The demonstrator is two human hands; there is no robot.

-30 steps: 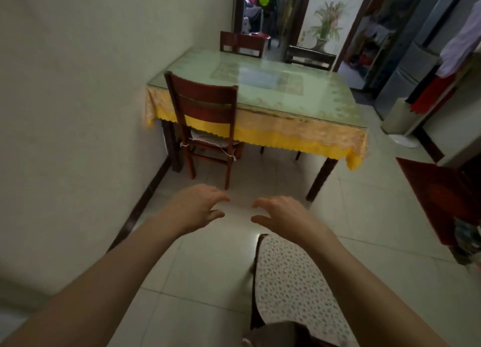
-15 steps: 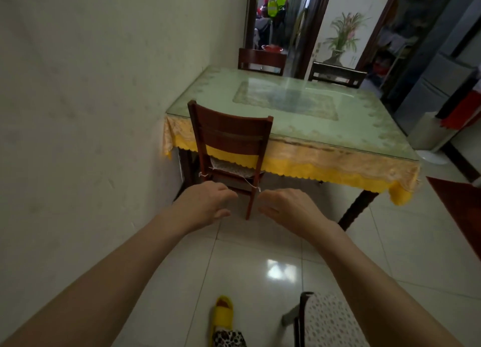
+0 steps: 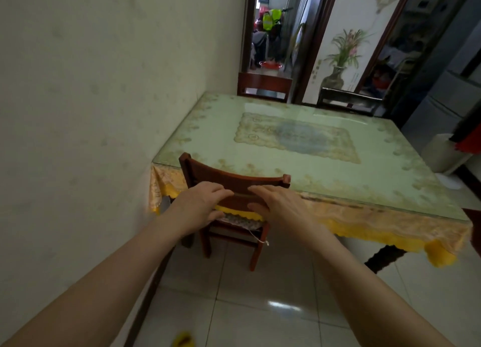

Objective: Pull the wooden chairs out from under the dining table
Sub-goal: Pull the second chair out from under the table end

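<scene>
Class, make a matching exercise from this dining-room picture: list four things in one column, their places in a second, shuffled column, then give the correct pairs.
Things
1. reddish-brown wooden chair nearest the camera
2. yellow fringed tablecloth edge
3. painted vase of flowers
4. dark wooden chair with a black back

Places
A. on the wall panel beyond the table
B. at the table's far side, on the right
C. under both hands, tucked against the table's near edge
D. hanging along the table's near side

Pairs: 1-C, 2-D, 3-A, 4-B
</scene>
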